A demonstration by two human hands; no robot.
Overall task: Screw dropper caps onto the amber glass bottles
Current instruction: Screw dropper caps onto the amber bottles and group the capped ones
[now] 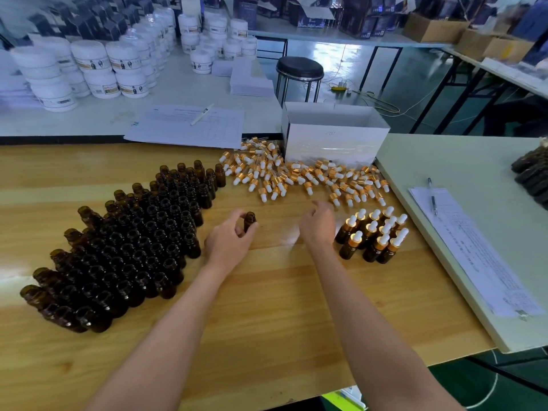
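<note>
My left hand (229, 238) grips one open amber bottle (250, 221) upright, near the middle of the wooden table (267, 307). To its left stands a large block of uncapped amber bottles (130, 247). My right hand (317, 225) hovers over the table with fingers relaxed and holds nothing; it points toward the pile of gold-collared dropper caps with white bulbs (299, 176) at the back. Just right of that hand stands a small group of capped bottles (375, 235).
A white cardboard box (335, 137) stands behind the cap pile. A pale board (462, 185) with a form and pen (433, 197) lies on the right. Papers with a pen (189, 126), white jars (89, 69) and a stool (299, 69) are farther back.
</note>
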